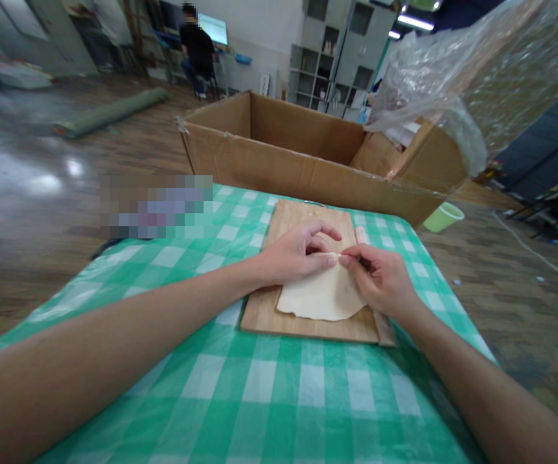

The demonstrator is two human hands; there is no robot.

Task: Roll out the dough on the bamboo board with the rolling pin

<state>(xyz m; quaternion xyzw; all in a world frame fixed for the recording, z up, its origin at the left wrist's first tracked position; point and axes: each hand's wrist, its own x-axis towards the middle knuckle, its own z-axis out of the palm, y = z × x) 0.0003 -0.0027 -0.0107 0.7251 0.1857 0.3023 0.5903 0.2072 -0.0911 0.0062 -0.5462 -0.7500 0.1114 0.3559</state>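
A flat sheet of pale rolled-out dough (322,299) lies on a wooden cutting board (303,327), its near edge uneven. My left hand (298,250) is at the far edge of the dough, thumb against it and middle finger curled close, while the index finger arches above. Right beside that thumb, my right hand (380,274) pinches the same edge between thumb and fingertips, and the dough is slightly raised there. A wooden stick like a rolling pin (384,327) lies along the board's right side, partly hidden under my right hand.
A green checked cloth (230,386) covers the table. Beyond its far edge stands a large open cardboard box (303,171), with plastic wrapping (433,71) at its right. A light green bin (443,217) is on the floor. One person (196,48) sits at a screen.
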